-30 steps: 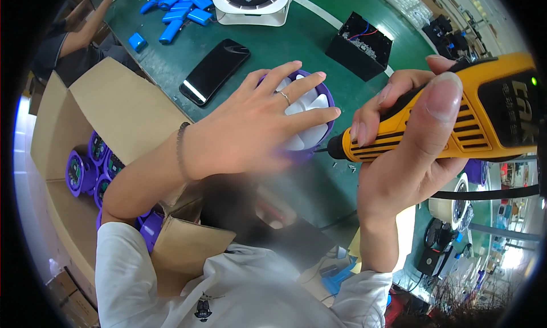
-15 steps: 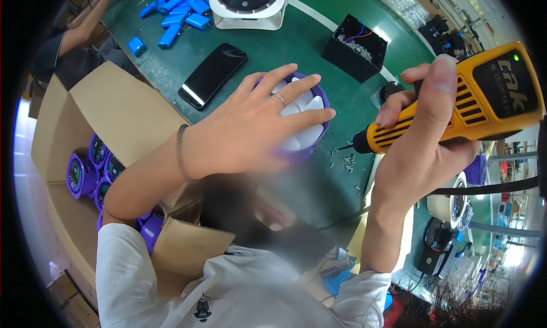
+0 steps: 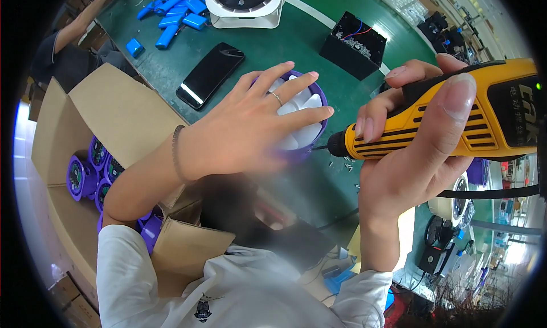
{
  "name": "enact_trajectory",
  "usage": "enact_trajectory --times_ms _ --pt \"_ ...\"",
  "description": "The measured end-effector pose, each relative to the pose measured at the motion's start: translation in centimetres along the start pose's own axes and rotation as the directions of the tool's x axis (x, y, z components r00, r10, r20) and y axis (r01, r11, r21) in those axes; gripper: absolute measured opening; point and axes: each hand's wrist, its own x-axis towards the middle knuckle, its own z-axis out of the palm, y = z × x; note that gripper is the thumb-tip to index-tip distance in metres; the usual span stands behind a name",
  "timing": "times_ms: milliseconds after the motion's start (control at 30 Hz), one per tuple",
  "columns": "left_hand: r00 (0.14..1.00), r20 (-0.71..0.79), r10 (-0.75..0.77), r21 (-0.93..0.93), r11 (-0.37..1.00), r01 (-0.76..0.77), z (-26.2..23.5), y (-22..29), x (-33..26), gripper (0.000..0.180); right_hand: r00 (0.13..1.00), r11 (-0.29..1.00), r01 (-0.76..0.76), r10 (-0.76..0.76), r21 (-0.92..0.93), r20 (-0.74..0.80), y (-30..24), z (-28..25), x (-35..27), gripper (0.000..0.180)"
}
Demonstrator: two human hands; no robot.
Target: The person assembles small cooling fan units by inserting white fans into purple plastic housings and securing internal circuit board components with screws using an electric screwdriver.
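Observation:
My left hand [image 3: 245,123] lies over a round purple housing [image 3: 324,103] with white rounded petal-like parts inside. Its fingers are spread across the top and grip it against the green table; the palm side is hidden. In my right hand [image 3: 407,174] is a yellow and black electric screwdriver [image 3: 433,125], held almost level with a green light lit near its back end. The dark bit points left and reaches the housing's lower right rim; whether a screw sits on it I cannot tell. Several small screws [image 3: 348,167] are scattered just below the bit.
A black phone [image 3: 211,74] lies beyond my left hand. Blue wrapped packs [image 3: 176,14], a white device [image 3: 248,20] and a black box of screws [image 3: 353,51] stand farther back. At left, an open carton [image 3: 62,214] holds purple units [image 3: 80,177]. Another person's arm [image 3: 80,23] shows far left.
My right hand has brought the screwdriver left, its bit going from above the scattered screws to the housing's rim. My left hand has stayed on the housing.

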Motion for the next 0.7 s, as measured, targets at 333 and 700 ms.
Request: enact_trajectory --times_ms 333,700 --pt "1.0 -0.001 0.009 -0.016 1.0 -0.009 0.0 -0.1 -0.1 0.086 0.983 1.0 0.006 -0.01 0.026 0.185 0.2 -1.1 0.2 0.047" --pt "0.999 0.034 -0.014 -0.003 1.0 0.014 -0.4 0.1 0.0 0.089 0.995 0.987 0.037 -0.023 -0.156 0.094 -0.5 -1.5 1.6 0.037"
